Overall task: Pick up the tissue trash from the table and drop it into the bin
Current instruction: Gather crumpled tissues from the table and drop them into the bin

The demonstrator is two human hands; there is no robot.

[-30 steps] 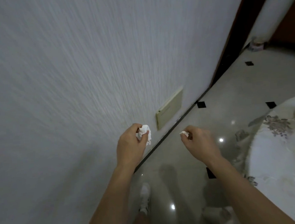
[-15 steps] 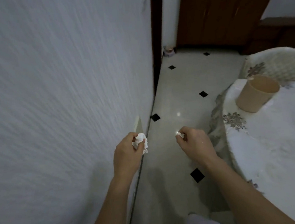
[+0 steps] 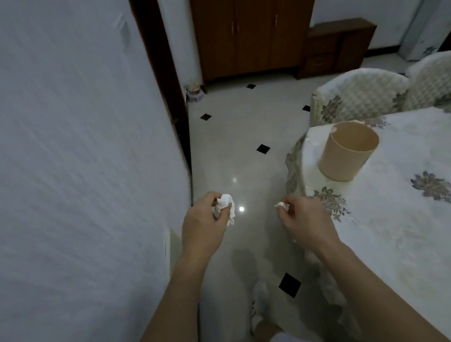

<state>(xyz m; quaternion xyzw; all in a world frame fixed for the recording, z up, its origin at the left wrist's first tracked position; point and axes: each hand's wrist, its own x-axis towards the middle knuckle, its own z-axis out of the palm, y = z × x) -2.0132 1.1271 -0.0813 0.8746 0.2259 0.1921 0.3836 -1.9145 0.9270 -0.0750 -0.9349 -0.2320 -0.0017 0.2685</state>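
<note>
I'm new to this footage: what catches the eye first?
Two hands held out over the shiny tiled floor: the left hand grips a crumpled white tissue, the right hand pinches a smaller scrap. To the right, a beige bin stands on the floral-clothed table.

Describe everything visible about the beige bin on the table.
The beige bin is a plain, smooth-walled cylinder, probably plastic, open at the top with no lid. It stands upright near the rounded edge of the table, resting on the white floral tablecloth. Its inside is mostly hidden from this angle, so any contents cannot be seen. Nothing but the cloth touches it; both hands are apart from it, over the floor.
</note>
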